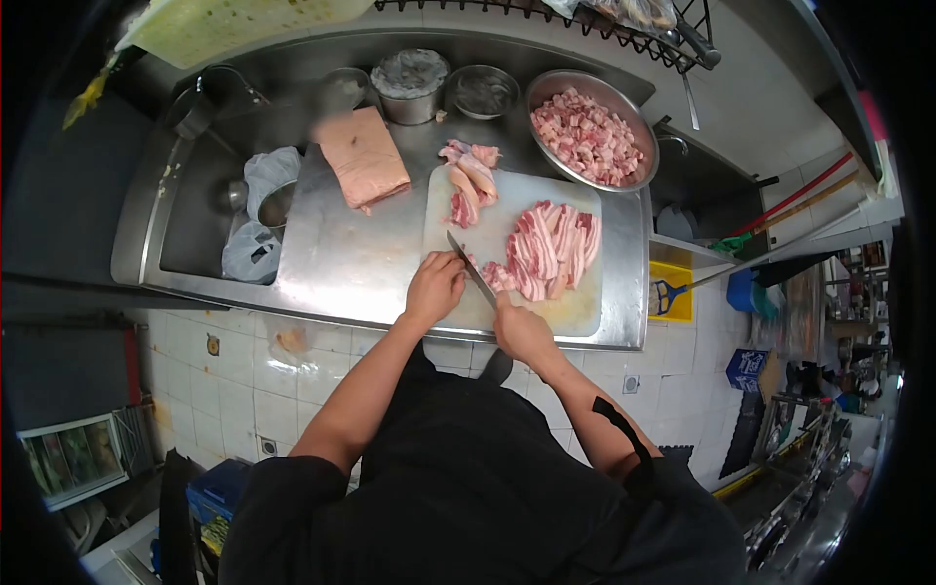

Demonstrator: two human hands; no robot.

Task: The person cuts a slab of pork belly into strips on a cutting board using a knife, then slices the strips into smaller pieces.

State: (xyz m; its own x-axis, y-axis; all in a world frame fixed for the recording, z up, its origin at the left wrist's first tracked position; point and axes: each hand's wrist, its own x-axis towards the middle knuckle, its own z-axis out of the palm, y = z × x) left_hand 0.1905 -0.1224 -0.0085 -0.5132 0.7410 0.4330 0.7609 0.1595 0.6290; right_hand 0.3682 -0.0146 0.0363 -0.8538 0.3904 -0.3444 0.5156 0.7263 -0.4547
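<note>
A white cutting board (546, 307) lies on the steel counter (341, 263). My right hand (522, 331) grips a knife (471, 268) whose blade points away across the board's left part. My left hand (436, 286) rests fingers-curled at the board's left edge, just beside the blade; whether it holds any meat I cannot tell. A pile of sliced pork strips (551, 249) lies on the board to the right of the knife. More uncut pieces (470, 175) sit at the board's far left corner.
A large steel bowl of diced meat (590, 136) stands behind the board. A pork slab (363, 156), three smaller metal pots (411, 83) and a sink (210, 224) with plastic bags lie to the left. Tiled floor below.
</note>
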